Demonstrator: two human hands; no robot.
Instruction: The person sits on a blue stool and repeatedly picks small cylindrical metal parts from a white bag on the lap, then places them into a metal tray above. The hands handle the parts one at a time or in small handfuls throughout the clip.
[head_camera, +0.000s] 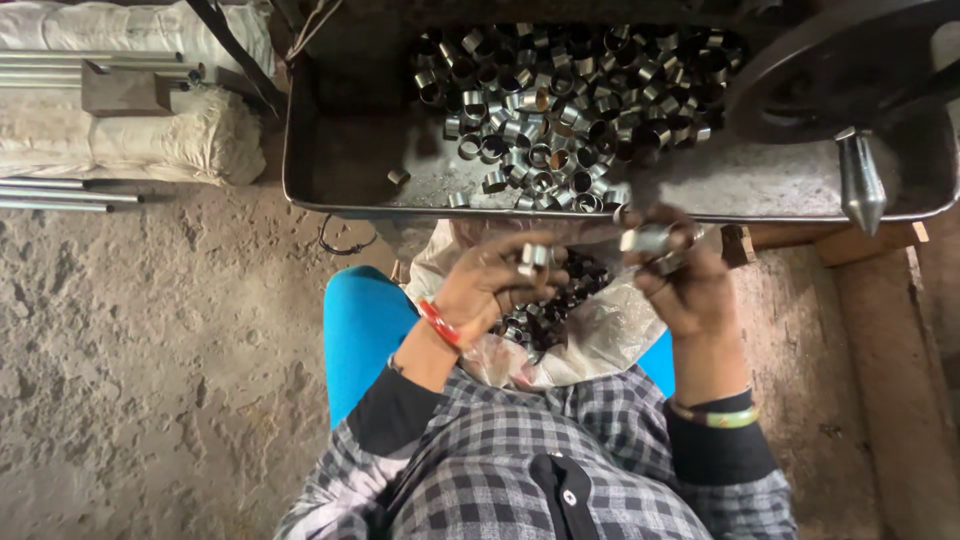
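Metal rings (535, 256) pinched in both hands (690, 280) over white bag (610, 335).

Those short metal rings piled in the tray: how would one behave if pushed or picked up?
The metal rings look like rigid, thin-walled tubes, so probably stiff and fairly light. Their round, shiny walls suggest one on its side would roll on the tray and slip in fingers. The left hand pinches some.

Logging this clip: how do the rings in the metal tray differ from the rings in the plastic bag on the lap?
The tray rings lie spread in a wide heap on the tray, away from both hands; the bag rings sit bunched, darker, in the plastic bag between the left hand and right hand. Both are short shiny metal sleeves.
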